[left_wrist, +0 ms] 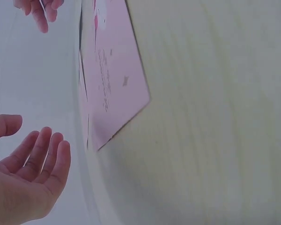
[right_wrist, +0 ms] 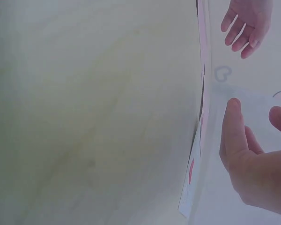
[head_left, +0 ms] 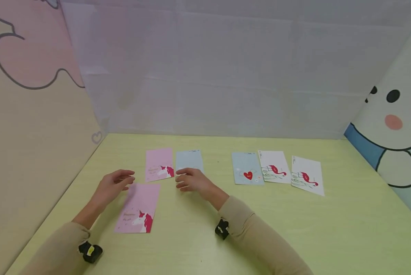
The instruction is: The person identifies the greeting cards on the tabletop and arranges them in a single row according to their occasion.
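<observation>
My left hand [head_left: 113,187] hovers over the upper left corner of a pink unicorn card [head_left: 136,210], fingers loosely bent and holding nothing. In the left wrist view that hand [left_wrist: 33,173] shows a bare palm beside the card's edge. My right hand [head_left: 195,180] is held above the lower part of a light blue card [head_left: 189,158] and hides much of it. The right wrist view shows this hand [right_wrist: 253,154] with no object between thumb and fingers. Behind the left hand's card lies a second pink unicorn card [head_left: 159,164], just left of the blue one.
Farther right lie a light blue heart card [head_left: 247,168], a white flamingo card [head_left: 275,167] touching its edge, and another flamingo card [head_left: 306,175]. All rest flat on the pale yellow-green table [head_left: 356,214]. A white sheet [head_left: 226,76] stands behind, with printed panels at both sides.
</observation>
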